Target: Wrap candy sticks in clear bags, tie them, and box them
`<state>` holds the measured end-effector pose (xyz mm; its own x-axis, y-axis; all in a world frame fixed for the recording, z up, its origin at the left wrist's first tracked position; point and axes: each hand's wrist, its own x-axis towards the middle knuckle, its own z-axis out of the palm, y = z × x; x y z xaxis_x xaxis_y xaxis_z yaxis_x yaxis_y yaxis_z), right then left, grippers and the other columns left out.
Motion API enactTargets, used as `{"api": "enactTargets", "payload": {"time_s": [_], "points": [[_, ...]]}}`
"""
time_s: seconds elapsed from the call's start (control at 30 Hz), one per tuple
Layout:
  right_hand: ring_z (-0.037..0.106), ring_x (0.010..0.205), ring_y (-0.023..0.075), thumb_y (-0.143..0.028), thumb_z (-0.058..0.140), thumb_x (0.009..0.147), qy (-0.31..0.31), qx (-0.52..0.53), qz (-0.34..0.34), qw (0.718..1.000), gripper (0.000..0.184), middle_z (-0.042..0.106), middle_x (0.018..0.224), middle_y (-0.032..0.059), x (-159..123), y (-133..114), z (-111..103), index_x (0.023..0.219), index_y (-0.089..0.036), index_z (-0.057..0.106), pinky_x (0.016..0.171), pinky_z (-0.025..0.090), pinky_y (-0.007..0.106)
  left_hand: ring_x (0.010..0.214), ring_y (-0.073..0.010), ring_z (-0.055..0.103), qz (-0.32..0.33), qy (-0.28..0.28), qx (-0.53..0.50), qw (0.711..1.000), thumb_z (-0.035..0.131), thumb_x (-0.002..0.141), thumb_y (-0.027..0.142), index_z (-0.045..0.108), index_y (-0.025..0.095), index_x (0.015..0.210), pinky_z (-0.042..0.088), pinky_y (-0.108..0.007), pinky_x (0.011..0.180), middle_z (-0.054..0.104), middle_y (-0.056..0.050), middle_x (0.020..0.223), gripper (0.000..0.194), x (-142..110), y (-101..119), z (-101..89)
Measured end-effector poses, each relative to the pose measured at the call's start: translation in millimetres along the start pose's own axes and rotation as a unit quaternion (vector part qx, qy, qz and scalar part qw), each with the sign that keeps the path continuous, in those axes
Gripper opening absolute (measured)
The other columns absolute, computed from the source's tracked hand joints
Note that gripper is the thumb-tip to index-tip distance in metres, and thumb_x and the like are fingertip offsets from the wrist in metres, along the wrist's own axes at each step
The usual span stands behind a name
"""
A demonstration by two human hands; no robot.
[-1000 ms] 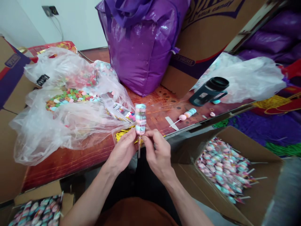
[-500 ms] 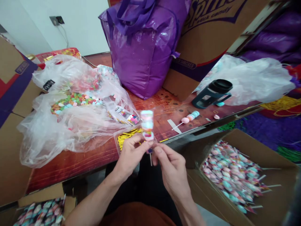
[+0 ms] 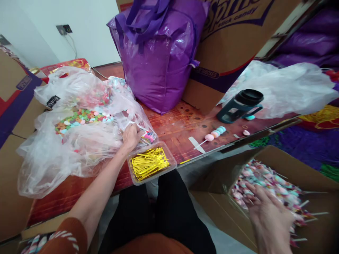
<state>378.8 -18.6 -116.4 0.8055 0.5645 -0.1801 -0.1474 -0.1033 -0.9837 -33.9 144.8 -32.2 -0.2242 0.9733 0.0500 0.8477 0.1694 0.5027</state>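
My left hand [image 3: 131, 135] is on a stack of printed clear candy bags [image 3: 148, 137], its fingers curled down at the edge of the stack. How many bags it grips is hidden. Just in front of that wrist sits a clear plastic tray [image 3: 173, 163] of yellow twist ties [image 3: 149, 163]. Over the cardboard box [image 3: 287, 165] on the right, my right hand [image 3: 268, 211] has its fingers loosely apart, slightly blurred, above a heap of wrapped marshmallow sticks [image 3: 265, 176]. No stick shows between its fingers.
An unwrapped marshmallow stick [image 3: 215, 134] lies by a strip of white tape [image 3: 196, 144] near the table edge. Behind it stands a dark bottle [image 3: 239, 106]. A large purple bag [image 3: 159, 67] and plastic bags of sweets [image 3: 84, 116] occupy the table's back and left.
My hands have parted from the wrapped marshmallow stick they held together. My left hand moved left to the printed bags, my right hand down and right over the box.
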Motion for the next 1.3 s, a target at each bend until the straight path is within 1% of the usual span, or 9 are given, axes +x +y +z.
{"api": "enactTargets", "payload": {"time_s": [0.1, 0.2, 0.37, 0.47, 0.57, 0.67, 0.8, 0.87, 1.3], "points": [[0.046, 0.049, 0.0108, -0.033, 0.081, 0.048, 0.014, 0.018, 0.018, 1.0, 0.032, 0.062, 0.069, 0.001, -23, -2, 17, 0.074, -0.022, 0.066, 0.045, 0.035, 0.027, 0.083, -0.0221, 0.059, -0.001, -0.005, -0.021, 1.0, 0.064, 0.081, 0.023, 0.063, 0.02, 0.074, 0.041, -0.033, 0.078, 0.065, -0.005, 0.081, 0.009, 2, -1, 0.9], [0.045, 0.05, 0.0096, -0.038, 0.076, 0.064, -0.017, -0.03, -0.067, 0.997, 0.033, 0.061, 0.067, -0.0023, -64, -18, 47, 0.09, -0.019, 0.069, 0.048, 0.036, 0.025, 0.071, -0.018, 0.055, 0.004, 0.003, -0.049, 0.999, 0.063, 0.083, 0.024, 0.061, 0.019, 0.071, 0.039, -0.029, 0.071, 0.061, -0.002, 0.072, 0.013, -6, 0, -6.7], [0.06, 0.073, 0.0166, -0.038, 0.069, 0.083, -0.203, -0.099, -0.208, 0.952, 0.027, 0.07, 0.087, 0.0054, -133, -54, 101, 0.1, -0.017, 0.071, 0.068, 0.048, 0.031, 0.065, -0.0142, 0.05, 0.058, 0.046, -0.22, 0.973, 0.065, 0.083, 0.029, 0.059, 0.019, 0.068, 0.036, -0.026, 0.065, 0.059, 0.001, 0.069, 0.018, -50, 17, -21.4], [0.059, 0.071, 0.0152, -0.034, 0.072, 0.082, -0.324, -0.085, -0.219, 0.916, 0.026, 0.07, 0.091, 0.0046, -167, -65, 132, 0.103, -0.019, 0.071, 0.068, 0.048, 0.029, 0.064, -0.0135, 0.049, 0.083, 0.038, -0.335, 0.938, 0.069, 0.081, 0.029, 0.059, 0.019, 0.066, 0.036, -0.026, 0.064, 0.057, 0.001, 0.068, 0.02, -90, 38, -23.1], [0.058, 0.07, 0.0143, -0.032, 0.066, 0.086, -0.345, -0.028, -0.163, 0.924, 0.016, 0.069, 0.083, 0.0018, -186, -68, 153, 0.092, -0.018, 0.071, 0.069, 0.048, 0.027, 0.065, -0.0123, 0.05, 0.052, 0.042, -0.409, 0.91, 0.075, 0.077, 0.027, 0.063, 0.02, 0.072, 0.038, -0.024, 0.064, 0.058, 0.001, 0.071, 0.015, -126, 56, -20.1], [0.054, 0.066, 0.0129, -0.034, 0.065, 0.087, -0.326, 0.027, -0.09, 0.941, 0.02, 0.063, 0.07, -0.0013, -187, -69, 156, 0.078, -0.017, 0.066, 0.065, 0.045, 0.025, 0.059, -0.0093, 0.047, -0.039, 0.044, -0.524, 0.85, 0.081, 0.073, 0.034, 0.059, 0.02, 0.076, 0.038, -0.021, 0.058, 0.054, 0.004, 0.067, 0.026, -148, 65, -14.6], [0.05, 0.064, 0.0113, -0.035, 0.067, 0.086, -0.366, 0.043, -0.072, 0.927, 0.022, 0.06, 0.069, -0.0025, -180, -73, 145, 0.076, -0.016, 0.063, 0.064, 0.042, 0.024, 0.055, -0.0069, 0.048, -0.165, -0.105, -0.671, 0.715, 0.087, 0.063, 0.046, 0.065, 0.017, 0.082, 0.039, -0.019, 0.051, 0.058, 0.003, 0.068, 0.041, -153, 68, -8.3], [0.046, 0.063, 0.0105, -0.036, 0.066, 0.087, -0.384, 0.041, -0.071, 0.92, 0.024, 0.056, 0.067, -0.0033, -180, -74, 140, 0.074, -0.017, 0.061, 0.063, 0.041, 0.023, 0.061, -0.007, 0.054, -0.193, -0.101, -0.709, 0.671, 0.093, 0.055, 0.04, 0.068, 0.015, 0.079, 0.044, -0.018, 0.056, 0.065, 0.001, 0.075, 0.043, -150, 71, -5.5], [0.032, 0.055, 0.0095, -0.052, 0.051, 0.094, -0.374, -0.05, -0.117, 0.919, 0.049, 0.037, 0.057, -0.0046, -165, -68, 128, 0.058, -0.02, 0.041, 0.051, 0.03, 0.024, 0.062, -0.0074, 0.056, -0.196, -0.007, -0.716, 0.67, 0.095, 0.052, 0.034, 0.071, 0.014, 0.076, 0.043, -0.019, 0.056, 0.067, 0.001, 0.073, 0.039, -146, 83, -2.7]]}}
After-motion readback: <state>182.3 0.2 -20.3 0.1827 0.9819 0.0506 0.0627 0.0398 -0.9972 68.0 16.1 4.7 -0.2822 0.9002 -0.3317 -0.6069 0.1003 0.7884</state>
